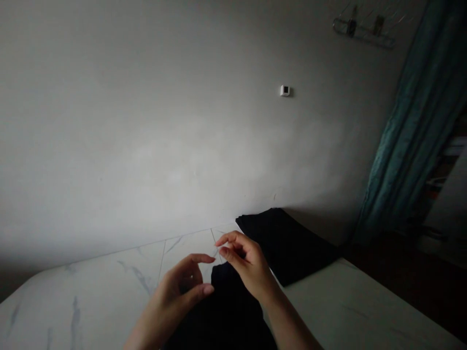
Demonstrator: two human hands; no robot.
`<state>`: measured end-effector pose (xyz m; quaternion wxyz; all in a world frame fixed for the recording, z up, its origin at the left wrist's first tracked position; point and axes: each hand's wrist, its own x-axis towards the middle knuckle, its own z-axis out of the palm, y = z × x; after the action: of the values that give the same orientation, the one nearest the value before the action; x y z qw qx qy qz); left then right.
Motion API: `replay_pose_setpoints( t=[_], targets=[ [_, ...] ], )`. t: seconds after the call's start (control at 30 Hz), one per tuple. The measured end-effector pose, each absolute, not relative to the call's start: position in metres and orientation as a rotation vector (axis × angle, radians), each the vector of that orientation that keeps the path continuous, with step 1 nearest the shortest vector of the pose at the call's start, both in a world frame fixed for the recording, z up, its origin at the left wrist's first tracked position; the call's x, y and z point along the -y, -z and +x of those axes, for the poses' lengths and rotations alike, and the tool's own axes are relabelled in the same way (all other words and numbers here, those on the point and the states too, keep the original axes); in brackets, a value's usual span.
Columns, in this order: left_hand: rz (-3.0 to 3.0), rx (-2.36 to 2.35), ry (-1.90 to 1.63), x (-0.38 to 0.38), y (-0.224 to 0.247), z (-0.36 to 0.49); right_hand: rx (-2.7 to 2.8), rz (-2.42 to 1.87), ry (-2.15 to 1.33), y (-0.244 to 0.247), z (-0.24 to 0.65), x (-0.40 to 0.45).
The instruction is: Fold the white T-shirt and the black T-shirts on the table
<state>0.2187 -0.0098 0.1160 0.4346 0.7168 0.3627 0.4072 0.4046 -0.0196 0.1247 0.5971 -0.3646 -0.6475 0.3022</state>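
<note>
My left hand (178, 287) is raised over a black cloth (226, 316), its thumb and index finger spread apart with nothing between them. To the right, my right hand (246, 260) is near the cloth's upper end. Its index finger and thumb tips come close together in a pinch, and the other fingers curl inward. Whatever the pinch holds, if anything, is too small to make out. The black cloth lies on the table below both hands, and its lower part runs out of the frame. Its dark surface shows hardly any folds.
A flat, folded black cloth (292, 245) lies at the table's back right, against the wall. The pale marbled table (98, 301) meets a grey wall (164, 121). A small white device (285, 91) and a rack (365, 36) are on the wall. A teal curtain (404, 141) hangs at right.
</note>
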Motion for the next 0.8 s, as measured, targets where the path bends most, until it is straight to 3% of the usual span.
replay_pose_setpoints(
  t=[0.8],
  targets=[
    [2.204,-1.012,-1.361,0.023,-0.130,0.217,1.829,-0.856,-0.416,-0.131,0.407,0.039]
  ],
)
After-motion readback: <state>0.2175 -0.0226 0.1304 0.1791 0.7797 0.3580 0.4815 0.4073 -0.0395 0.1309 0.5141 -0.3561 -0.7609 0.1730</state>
